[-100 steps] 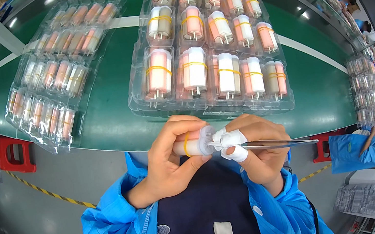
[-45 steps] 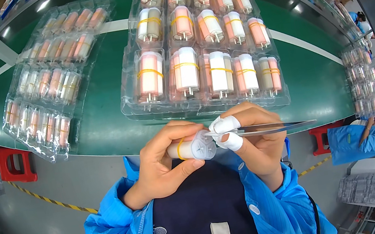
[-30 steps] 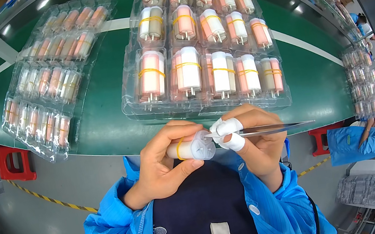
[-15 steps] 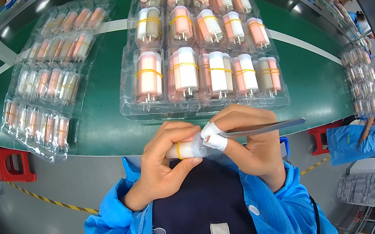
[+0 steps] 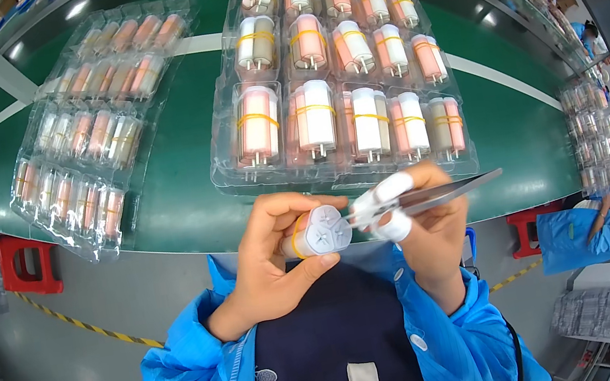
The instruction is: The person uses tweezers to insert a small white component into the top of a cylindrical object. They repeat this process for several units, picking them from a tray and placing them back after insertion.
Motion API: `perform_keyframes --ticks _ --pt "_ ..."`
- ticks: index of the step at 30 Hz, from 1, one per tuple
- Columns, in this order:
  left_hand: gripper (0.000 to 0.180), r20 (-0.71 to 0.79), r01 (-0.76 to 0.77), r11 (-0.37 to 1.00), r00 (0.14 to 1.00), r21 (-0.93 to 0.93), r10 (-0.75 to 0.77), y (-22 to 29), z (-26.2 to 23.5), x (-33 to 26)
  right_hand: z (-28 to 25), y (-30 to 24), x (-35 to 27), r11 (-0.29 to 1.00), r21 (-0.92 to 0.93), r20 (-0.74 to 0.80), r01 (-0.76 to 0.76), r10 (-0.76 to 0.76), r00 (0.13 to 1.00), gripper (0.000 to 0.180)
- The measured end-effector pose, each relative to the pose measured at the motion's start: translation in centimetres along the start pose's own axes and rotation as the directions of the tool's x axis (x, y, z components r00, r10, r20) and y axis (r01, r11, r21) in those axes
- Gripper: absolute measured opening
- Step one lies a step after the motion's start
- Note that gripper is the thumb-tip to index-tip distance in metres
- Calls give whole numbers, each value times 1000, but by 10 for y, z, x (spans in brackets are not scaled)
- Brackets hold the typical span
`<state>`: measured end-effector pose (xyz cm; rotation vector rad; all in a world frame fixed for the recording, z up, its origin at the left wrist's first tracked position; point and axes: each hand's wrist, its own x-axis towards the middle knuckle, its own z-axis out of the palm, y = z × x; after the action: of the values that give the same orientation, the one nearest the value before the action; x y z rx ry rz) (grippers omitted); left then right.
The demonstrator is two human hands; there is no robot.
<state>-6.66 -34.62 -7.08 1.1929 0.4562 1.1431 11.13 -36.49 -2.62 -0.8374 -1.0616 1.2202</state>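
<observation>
My left hand (image 5: 260,270) grips a bundle of pink and white cylinders (image 5: 294,245) bound with a yellow rubber band. Its translucent three-lobed end cap (image 5: 328,230) faces up toward me, and a small pin or hole shows in each lobe. In my right hand (image 5: 438,231), whose thumb and a finger have white finger covers, is a pair of metal tweezers (image 5: 466,186). The tweezer tips are just right of the cap; whether they touch it I cannot tell. Both hands are in front of my chest, at the near table edge.
Beyond my hands, a clear plastic tray (image 5: 238,179) of banded cylinder bundles lies on the green table (image 5: 178,204). Another filled tray (image 5: 69,177) lies to the left. Red stools (image 5: 29,265) stand under the table. A person in blue (image 5: 586,232) works at far right.
The bundle's capped end has turned to face me. My right hand has moved slightly right, taking the tweezers away from over the cap. The whole view has shifted slightly.
</observation>
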Motion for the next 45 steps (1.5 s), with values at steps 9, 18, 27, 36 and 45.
perform_keyframes --ticks 9,18,27,36,45 --pt "47 34 46 999 998 13 -46 2 -1 -5 0 -1 -6 983 -170 -54 67 -77 996 20" --pt "47 36 -182 942 983 283 179 -10 -1 -2 8 1 -7 947 -273 11 170 -174 985 18" --pt "44 -11 -219 894 970 391 242 -13 0 -1 7 3 -3 929 -328 52 173 -165 985 18" --pt "44 -17 -219 880 968 421 250 -14 -1 -1 3 6 -3 914 -360 78 187 -171 982 17" --pt "44 -28 -236 875 962 422 273 -17 -2 -2 4 11 -3 934 -303 47 190 -184 982 15"
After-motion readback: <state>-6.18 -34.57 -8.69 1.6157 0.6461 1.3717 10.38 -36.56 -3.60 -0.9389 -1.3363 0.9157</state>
